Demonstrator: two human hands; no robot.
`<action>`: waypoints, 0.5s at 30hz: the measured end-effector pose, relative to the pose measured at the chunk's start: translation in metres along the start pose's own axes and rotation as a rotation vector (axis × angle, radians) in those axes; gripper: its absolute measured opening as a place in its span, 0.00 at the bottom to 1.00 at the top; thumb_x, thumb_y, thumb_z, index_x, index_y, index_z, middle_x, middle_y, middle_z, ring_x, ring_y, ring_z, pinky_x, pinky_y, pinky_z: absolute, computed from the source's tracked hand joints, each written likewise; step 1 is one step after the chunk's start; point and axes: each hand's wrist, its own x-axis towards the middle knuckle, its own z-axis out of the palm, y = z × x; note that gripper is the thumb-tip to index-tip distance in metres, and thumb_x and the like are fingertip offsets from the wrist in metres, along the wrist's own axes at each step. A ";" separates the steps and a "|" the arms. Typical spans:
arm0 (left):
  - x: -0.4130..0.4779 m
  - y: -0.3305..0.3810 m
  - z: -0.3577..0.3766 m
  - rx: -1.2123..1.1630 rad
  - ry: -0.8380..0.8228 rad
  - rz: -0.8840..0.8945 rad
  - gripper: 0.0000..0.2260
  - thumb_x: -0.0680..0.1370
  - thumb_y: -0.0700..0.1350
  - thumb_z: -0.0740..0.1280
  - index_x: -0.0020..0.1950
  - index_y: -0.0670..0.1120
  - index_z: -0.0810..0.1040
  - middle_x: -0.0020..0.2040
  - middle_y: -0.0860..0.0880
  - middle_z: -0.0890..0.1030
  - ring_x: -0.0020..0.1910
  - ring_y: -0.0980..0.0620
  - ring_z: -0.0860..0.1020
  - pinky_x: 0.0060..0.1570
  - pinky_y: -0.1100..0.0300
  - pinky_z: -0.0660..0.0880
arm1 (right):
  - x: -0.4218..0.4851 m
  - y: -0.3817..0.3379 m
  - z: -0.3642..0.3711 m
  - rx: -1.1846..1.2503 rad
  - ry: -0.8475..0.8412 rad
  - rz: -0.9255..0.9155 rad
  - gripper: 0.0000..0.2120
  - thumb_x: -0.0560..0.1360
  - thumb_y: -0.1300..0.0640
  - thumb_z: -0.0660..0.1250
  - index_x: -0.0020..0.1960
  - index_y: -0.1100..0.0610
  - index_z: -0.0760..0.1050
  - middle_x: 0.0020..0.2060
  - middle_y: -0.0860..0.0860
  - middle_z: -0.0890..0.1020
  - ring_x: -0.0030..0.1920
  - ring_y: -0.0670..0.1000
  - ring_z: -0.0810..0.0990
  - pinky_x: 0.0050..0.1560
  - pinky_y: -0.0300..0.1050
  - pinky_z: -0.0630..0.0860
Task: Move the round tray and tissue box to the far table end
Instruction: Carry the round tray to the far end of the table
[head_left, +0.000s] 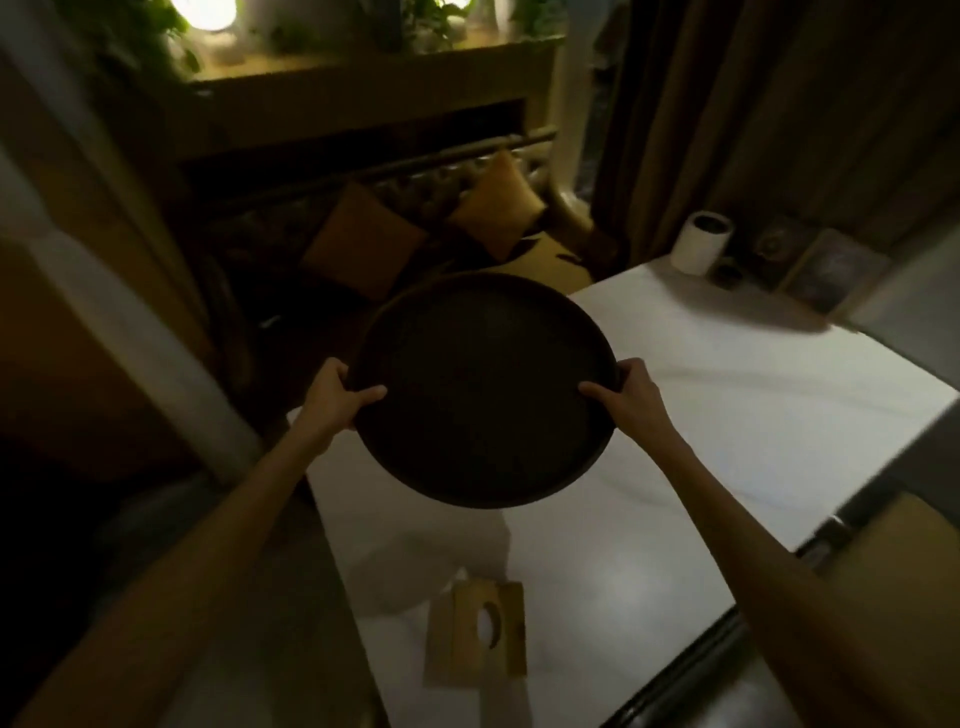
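Nearest the lens, low in view: tissue box (475, 631), tan, lying flat on the white worktop (727, 415) close to its near end, oval slot up with a pale tissue showing. Beyond that, by size. White worktop stretching away toward the upper right, glossy, with soft shadow beneath the tray. Dark sofa (395, 228) past the left edge, carrying two orange cushions (363, 241). Wooden shelf (374, 88) above the sofa with leafy plants and a glowing lamp (205, 13). Brown curtain (753, 114) hanging at the upper right. Round tray (483, 389), dark and rimmed, held up in the air above the worktop's left edge, tilted with its inner face toward the camera, bare inside. Both forearms reaching in from the bottom corners. Left hand (335, 397) clamped on the tray's left rim, thumb laid over the inside, fingers (337, 371) wrapped behind. Right hand (626, 395) clamped on the right rim the same way, thumb inside. White cylinder (698, 249) standing at the far end of the worktop, beside a few small dark framed items too blurred to identify.
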 end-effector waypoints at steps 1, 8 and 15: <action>-0.009 -0.007 -0.005 -0.011 0.043 -0.014 0.14 0.74 0.44 0.72 0.51 0.48 0.67 0.50 0.47 0.74 0.49 0.46 0.78 0.37 0.55 0.77 | 0.004 -0.004 0.007 0.006 -0.035 -0.016 0.28 0.72 0.43 0.72 0.62 0.60 0.67 0.50 0.51 0.75 0.49 0.52 0.77 0.37 0.37 0.73; -0.034 -0.048 -0.049 -0.028 0.150 -0.136 0.20 0.73 0.47 0.74 0.59 0.45 0.68 0.57 0.44 0.75 0.53 0.41 0.77 0.43 0.43 0.80 | 0.007 -0.022 0.060 0.056 -0.187 -0.080 0.28 0.71 0.44 0.74 0.60 0.60 0.68 0.52 0.54 0.77 0.51 0.54 0.78 0.48 0.48 0.78; -0.056 -0.046 -0.042 -0.158 0.252 -0.121 0.27 0.75 0.42 0.72 0.71 0.41 0.66 0.70 0.41 0.71 0.68 0.39 0.71 0.56 0.48 0.73 | 0.023 -0.031 0.069 0.029 -0.276 -0.182 0.28 0.72 0.45 0.73 0.61 0.61 0.67 0.50 0.52 0.75 0.49 0.52 0.77 0.38 0.38 0.72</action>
